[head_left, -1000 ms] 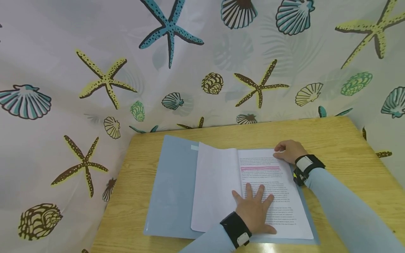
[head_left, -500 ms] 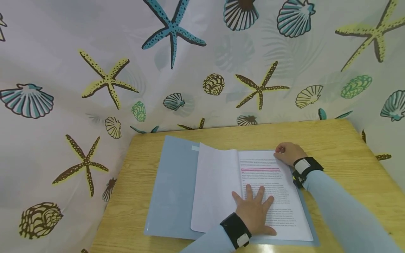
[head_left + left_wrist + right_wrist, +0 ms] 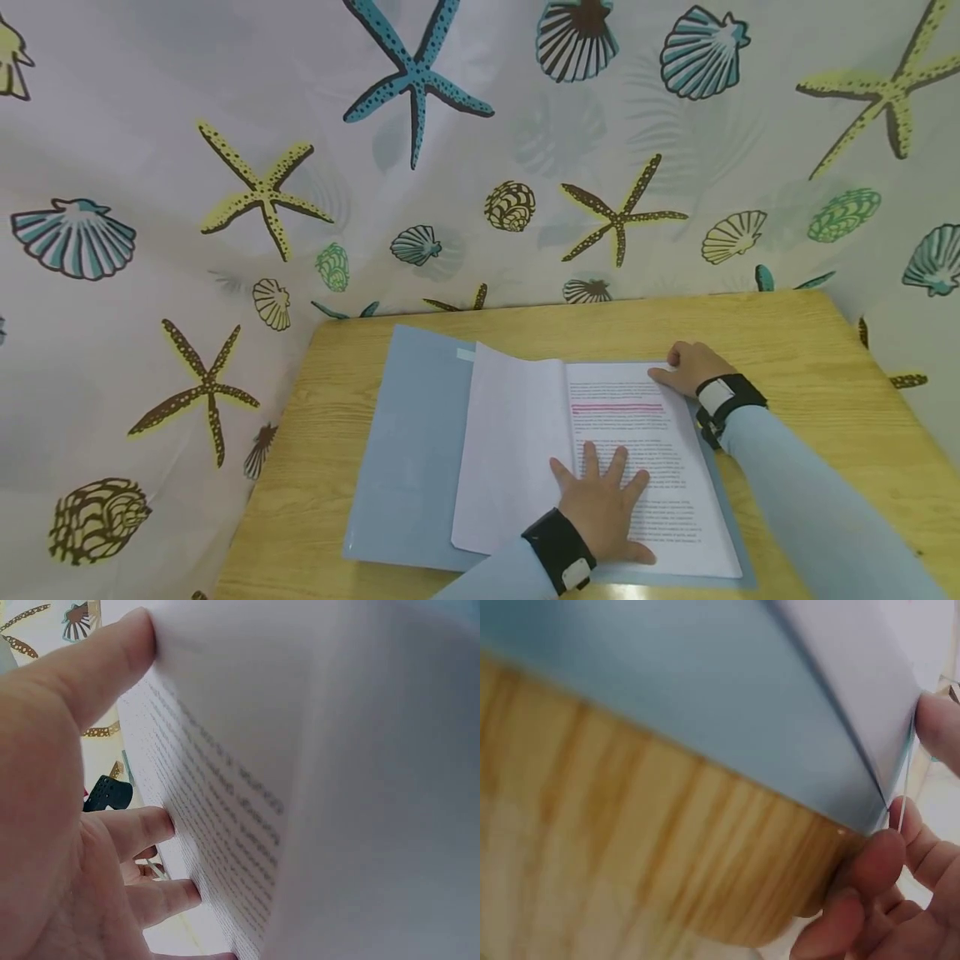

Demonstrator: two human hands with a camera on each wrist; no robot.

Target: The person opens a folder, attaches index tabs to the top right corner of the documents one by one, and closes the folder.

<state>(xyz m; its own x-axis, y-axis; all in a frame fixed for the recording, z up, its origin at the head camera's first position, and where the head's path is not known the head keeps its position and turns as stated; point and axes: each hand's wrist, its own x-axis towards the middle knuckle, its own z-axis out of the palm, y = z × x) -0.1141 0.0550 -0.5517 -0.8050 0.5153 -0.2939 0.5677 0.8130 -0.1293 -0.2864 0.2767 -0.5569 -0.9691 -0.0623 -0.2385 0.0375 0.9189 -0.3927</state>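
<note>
A light blue folder (image 3: 408, 467) lies spread on the table, with bound white sheets inside. One blank-looking sheet (image 3: 513, 450) is turned over to the left; the printed page (image 3: 663, 517) on the right carries pink highlighted lines. My left hand (image 3: 600, 512) rests with fingers spread on the lower part of this page, and the left wrist view shows its fingertips touching the paper. At the page's upper right corner, my right hand (image 3: 692, 369) has its fingers curled, its thumb on the paper. In the right wrist view the thumb and fingers pinch the page corner (image 3: 896, 761).
The folder lies on a wooden table (image 3: 757, 333). Behind and at both sides hangs a white cloth (image 3: 465, 125) printed with starfish and shells. Each wrist wears a black strap (image 3: 558, 550).
The right hand's fingers shift slightly at the page corner, the thumb now reaching further out on the paper. My left hand stays where it was. The head view tilts up a little.
</note>
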